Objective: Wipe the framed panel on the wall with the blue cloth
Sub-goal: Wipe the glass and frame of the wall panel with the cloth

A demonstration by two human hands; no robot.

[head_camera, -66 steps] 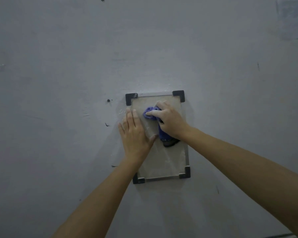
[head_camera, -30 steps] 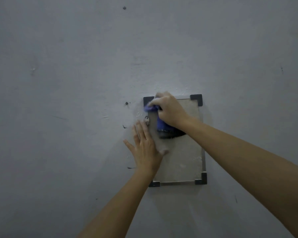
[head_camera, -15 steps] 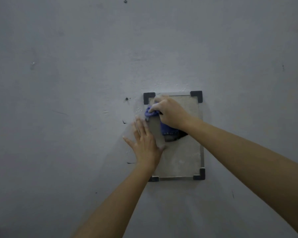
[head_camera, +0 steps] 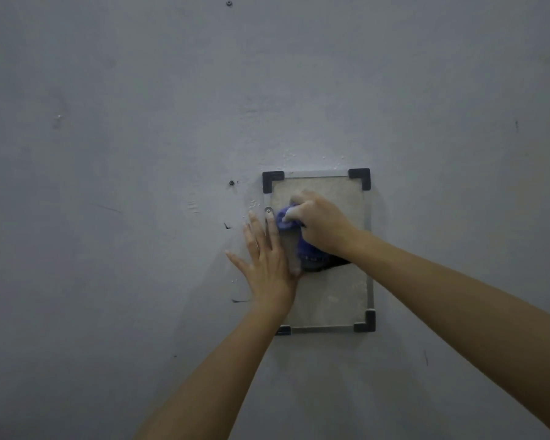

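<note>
Where the grey painted wall (head_camera: 140, 154) fills the whole view, its surface is dull and scuffed, with a small screw head (head_camera: 231, 183) just left of the panel's upper left corner, another screw (head_camera: 229, 3) near the top edge of the view, and a few short dark scratches (head_camera: 227, 226) left of the panel. Hanging flat on this wall, right of centre, is the framed panel (head_camera: 337, 300), an upright rectangle with a pale mottled face, a thin silvery frame and black corner caps (head_camera: 359, 177). On its upper left part the right hand (head_camera: 323, 222) presses the blue cloth (head_camera: 288, 219), fingers curled together and clamped on the bunched fabric; more of the cloth hangs below the palm, darker at its lower fringe. Beside it the left hand (head_camera: 267, 265) lies flat with fingers spread apart, palm across the panel's left edge, fingertips on the wall and frame, thumb on the panel face touching the cloth. Both bare forearms reach in from the bottom edge and the lower right corner of the view.
</note>
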